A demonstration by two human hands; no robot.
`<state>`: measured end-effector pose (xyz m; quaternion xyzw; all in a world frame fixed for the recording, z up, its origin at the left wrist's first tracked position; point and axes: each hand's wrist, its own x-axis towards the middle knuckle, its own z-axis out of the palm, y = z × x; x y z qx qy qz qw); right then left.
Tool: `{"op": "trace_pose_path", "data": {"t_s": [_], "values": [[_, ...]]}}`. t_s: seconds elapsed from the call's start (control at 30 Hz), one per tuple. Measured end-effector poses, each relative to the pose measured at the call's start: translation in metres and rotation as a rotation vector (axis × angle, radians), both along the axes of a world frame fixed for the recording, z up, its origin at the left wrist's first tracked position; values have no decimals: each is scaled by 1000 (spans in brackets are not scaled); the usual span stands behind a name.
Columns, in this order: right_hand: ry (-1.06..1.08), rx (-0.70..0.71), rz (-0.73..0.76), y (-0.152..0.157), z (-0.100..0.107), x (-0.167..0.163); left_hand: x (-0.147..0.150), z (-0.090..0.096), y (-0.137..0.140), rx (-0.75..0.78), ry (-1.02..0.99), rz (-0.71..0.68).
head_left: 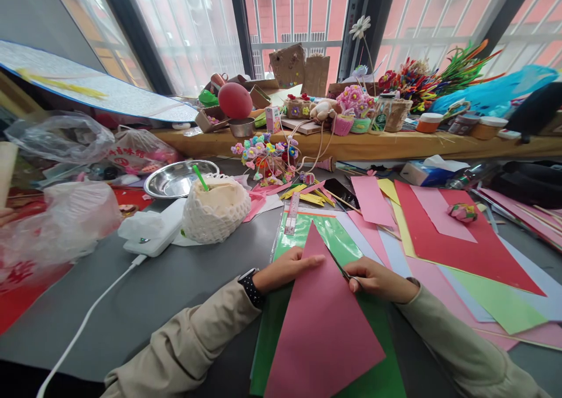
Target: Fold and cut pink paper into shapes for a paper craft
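Observation:
My left hand [292, 269] grips the left edge of a large pink sheet of paper [320, 328], thumb on top and fingers beneath. The sheet tapers to a point at its far end. In my right hand [373, 278] is a pair of scissors [343, 270], its dark blades lying along the paper's right edge near the tip. My fingers hide most of the scissor handles. Under the paper lies a green plastic-covered folder [272, 345]. A small clear ruler [291, 213] rests at the folder's far end.
Left of the folder stand a coconut in foam netting [215, 210], a white power strip [153, 234] and a metal plate [175, 178]. Coloured paper sheets [465, 234] overlap on the right. Yarn flowers [267, 158] stand ahead, before a crowded wooden ledge [193, 144]. A person's fingers show at far left.

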<state>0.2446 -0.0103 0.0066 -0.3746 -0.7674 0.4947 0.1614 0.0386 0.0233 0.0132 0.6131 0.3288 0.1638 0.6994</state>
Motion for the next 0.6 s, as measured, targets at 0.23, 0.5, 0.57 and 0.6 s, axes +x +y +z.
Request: {"op": "trace_pose_path", "data": {"t_s": [0.23, 0.5, 0.57, 0.6], "values": [[19, 77, 140, 1, -3, 2, 0, -3, 0, -26, -25, -33], [10, 93, 120, 1, -4, 1, 0, -5, 1, -19, -16, -29], [18, 93, 120, 1, -4, 0, 0, -6, 1, -13, -14, -27], [23, 90, 122, 1, -4, 0, 0, -6, 1, -9, -15, -27]]}}
